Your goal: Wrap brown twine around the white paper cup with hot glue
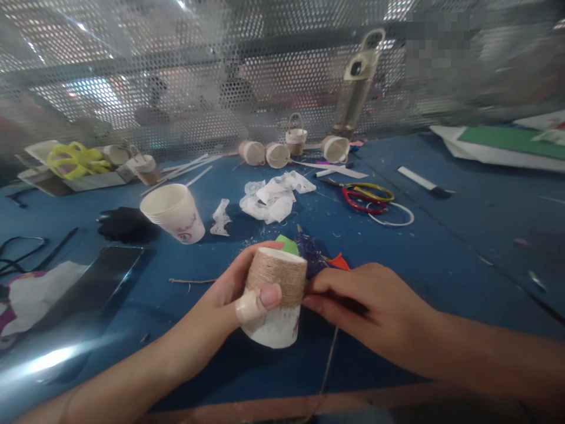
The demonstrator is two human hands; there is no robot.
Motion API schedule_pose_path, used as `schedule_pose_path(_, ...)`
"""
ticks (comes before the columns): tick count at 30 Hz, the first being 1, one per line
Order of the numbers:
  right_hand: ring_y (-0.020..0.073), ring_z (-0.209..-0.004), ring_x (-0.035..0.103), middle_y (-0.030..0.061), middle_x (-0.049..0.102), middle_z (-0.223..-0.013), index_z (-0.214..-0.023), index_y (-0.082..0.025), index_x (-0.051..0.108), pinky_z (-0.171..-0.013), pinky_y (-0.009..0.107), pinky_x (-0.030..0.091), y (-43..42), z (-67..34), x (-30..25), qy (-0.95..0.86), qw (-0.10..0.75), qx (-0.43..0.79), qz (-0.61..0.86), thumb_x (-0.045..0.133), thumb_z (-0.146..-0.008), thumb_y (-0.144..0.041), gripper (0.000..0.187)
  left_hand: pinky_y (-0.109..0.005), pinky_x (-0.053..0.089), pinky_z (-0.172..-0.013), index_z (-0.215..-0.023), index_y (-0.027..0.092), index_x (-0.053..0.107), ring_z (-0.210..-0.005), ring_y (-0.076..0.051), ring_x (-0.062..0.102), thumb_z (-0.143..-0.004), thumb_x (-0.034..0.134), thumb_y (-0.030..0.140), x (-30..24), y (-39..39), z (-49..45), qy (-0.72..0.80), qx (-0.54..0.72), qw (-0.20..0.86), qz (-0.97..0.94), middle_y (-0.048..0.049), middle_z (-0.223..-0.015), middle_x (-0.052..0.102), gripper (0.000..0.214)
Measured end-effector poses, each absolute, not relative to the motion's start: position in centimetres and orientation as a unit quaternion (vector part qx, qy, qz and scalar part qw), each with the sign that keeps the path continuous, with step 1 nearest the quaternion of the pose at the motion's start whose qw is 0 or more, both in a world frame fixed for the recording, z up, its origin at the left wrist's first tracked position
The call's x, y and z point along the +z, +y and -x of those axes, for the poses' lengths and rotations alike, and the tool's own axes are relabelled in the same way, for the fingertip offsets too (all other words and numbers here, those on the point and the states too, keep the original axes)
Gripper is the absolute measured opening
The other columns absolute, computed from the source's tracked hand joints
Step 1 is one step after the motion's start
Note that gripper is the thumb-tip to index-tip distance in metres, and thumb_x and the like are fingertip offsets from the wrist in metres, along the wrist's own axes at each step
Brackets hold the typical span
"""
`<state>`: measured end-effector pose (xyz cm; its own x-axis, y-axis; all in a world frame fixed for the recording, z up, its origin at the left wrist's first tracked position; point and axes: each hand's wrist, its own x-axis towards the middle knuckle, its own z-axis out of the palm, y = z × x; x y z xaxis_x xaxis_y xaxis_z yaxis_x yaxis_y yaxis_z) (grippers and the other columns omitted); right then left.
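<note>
A white paper cup [276, 327], tilted a little, has brown twine [282, 274] wound round its upper part. My left hand [238, 294] is wrapped round the cup, its thumb in front with a tape-like band on it. Against the cup's right side, my right hand [366, 312] pinches the twine with thumb and forefinger. A loose length of twine [329, 362] hangs below that hand toward the table edge. Behind the cup lie a green piece [288, 244], an orange piece [339, 261] and a dark blue tool [311, 250], partly hidden.
Stacked paper cups [172, 212] stand at the left near a phone [106, 271]. White lace [278, 197] and scissors [366, 197] lie beyond my hands. Several twine-wrapped cups [278, 155] and a water bottle [355, 88] stand by the perforated metal screen [282, 76]. A marker [421, 181] lies right.
</note>
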<state>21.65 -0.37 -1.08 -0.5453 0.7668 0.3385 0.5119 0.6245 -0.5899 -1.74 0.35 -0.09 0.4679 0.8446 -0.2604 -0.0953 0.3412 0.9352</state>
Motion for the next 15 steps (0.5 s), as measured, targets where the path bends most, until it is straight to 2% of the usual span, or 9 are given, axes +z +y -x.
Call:
schedule_pose_path(8, 0.0076, -0.050, 0.056, -0.0062, 0.069, -0.064, -0.089, -0.021, 0.067, -0.052, 0.021, 0.036, -0.41, -21.82, -1.37, -0.859, 0.284, 0.215, 0.369, 0.060, -0.103, -0.028, 0.018, -0.035, 0.049, -0.084, -0.122, 0.035, 0.071, -0.100, -0.026, 0.064, -0.077, 0.086, 0.050, 0.42, 0.14, 1.33, 0.418, 0.348, 0.702, -0.460, -0.0027, -0.116, 0.072, 0.050)
schedule_pose_path(15, 0.0090, -0.047, 0.052, -0.0062, 0.067, -0.062, -0.088, -0.022, 0.065, -0.050, 0.024, 0.033, -0.46, -21.90, -1.44, -0.862, 0.282, 0.205, 0.367, 0.056, -0.104, -0.030, 0.020, -0.035, 0.050, -0.087, -0.123, 0.039, 0.071, -0.096, -0.023, 0.064, -0.085, 0.079, 0.051, -0.01, 0.48, 1.76, 0.394, 0.334, 0.706, -0.485, -0.0006, -0.116, 0.071, 0.042)
